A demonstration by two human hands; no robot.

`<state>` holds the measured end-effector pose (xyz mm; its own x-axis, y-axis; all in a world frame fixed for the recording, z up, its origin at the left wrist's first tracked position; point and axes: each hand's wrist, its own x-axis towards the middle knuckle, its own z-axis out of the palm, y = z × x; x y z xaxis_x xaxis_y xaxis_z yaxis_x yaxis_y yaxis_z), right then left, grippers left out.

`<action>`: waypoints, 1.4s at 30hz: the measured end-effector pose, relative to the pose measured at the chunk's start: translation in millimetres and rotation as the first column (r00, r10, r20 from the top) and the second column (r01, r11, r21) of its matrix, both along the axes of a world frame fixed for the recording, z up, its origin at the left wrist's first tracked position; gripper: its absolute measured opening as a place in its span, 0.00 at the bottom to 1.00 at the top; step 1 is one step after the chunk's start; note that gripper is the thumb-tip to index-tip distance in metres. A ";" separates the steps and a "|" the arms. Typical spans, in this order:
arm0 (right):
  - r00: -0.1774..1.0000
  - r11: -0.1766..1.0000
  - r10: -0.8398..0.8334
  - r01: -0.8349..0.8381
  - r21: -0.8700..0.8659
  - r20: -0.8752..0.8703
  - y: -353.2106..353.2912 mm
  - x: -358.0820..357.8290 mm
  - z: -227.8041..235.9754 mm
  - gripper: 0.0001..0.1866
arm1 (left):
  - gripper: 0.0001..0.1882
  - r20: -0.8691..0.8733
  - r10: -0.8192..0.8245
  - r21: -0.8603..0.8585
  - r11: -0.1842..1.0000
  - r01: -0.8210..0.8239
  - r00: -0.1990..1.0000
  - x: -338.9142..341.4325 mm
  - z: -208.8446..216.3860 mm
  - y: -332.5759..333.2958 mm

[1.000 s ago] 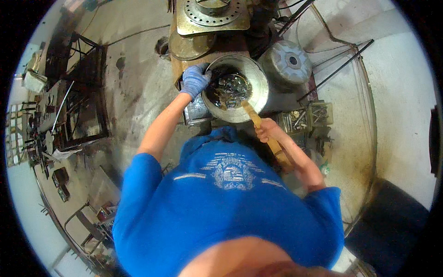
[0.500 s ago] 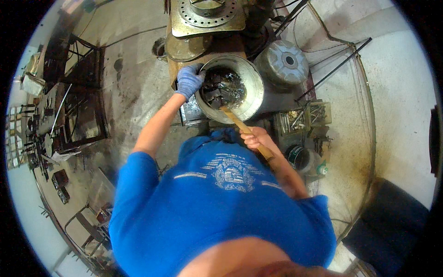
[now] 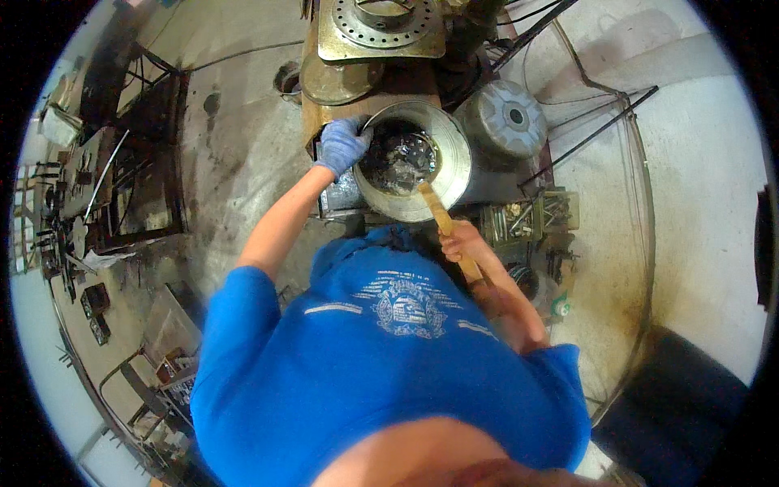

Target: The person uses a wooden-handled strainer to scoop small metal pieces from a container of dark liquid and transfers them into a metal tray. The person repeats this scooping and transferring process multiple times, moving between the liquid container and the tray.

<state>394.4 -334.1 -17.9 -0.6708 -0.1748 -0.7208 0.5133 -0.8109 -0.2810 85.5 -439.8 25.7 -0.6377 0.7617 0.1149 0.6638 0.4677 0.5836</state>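
Bare right hand (image 3: 461, 241) nearest the body, fingers closed round wooden stick (image 3: 437, 209); stick's long axis slants forward-left, far end inside metal pot (image 3: 457, 166). Pot sits ahead and left of that grip. Gloved left hand (image 3: 343, 144) clasps pot's left rim, nearer the pot. Dark wet pieces (image 3: 399, 158) inside. Beyond, right: round metal drum (image 3: 505, 122).

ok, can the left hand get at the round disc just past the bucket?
Probably yes. The gloved left hand grips the bucket at its left rim, close to the disc, and nothing visible stands between them. It would likely have to release the bucket first.
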 end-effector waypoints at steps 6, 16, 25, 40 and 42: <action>0.831 0.573 0.003 -0.458 -0.680 -0.557 -7.3 -15.2 -58.2 0.14 | 0.15 0.011 -0.010 -0.089 0.996 0.011 1.000 -9.5 -3.5 2.7; 0.976 0.962 0.135 -0.170 -0.214 -0.169 -10.9 -0.3 15.7 0.13 | 0.14 0.010 0.012 -0.048 0.999 -0.012 1.000 -17.4 -15.4 -2.5; 0.983 0.892 0.009 -0.092 -0.443 -0.185 8.8 -3.4 -19.4 0.10 | 0.14 0.031 0.012 -0.049 0.999 -0.010 0.999 -9.2 -3.4 -4.8; 0.995 0.995 0.102 -0.102 -0.002 -0.002 -16.1 -10.0 19.3 0.10 | 0.14 0.076 -0.045 -0.017 0.999 0.047 0.996 -14.2 -4.8 -1.6; 0.986 0.998 0.068 -0.068 0.006 -0.152 -14.2 -4.1 5.3 0.11 | 0.14 0.083 -0.025 -0.070 0.997 0.031 0.996 -13.5 -3.8 0.1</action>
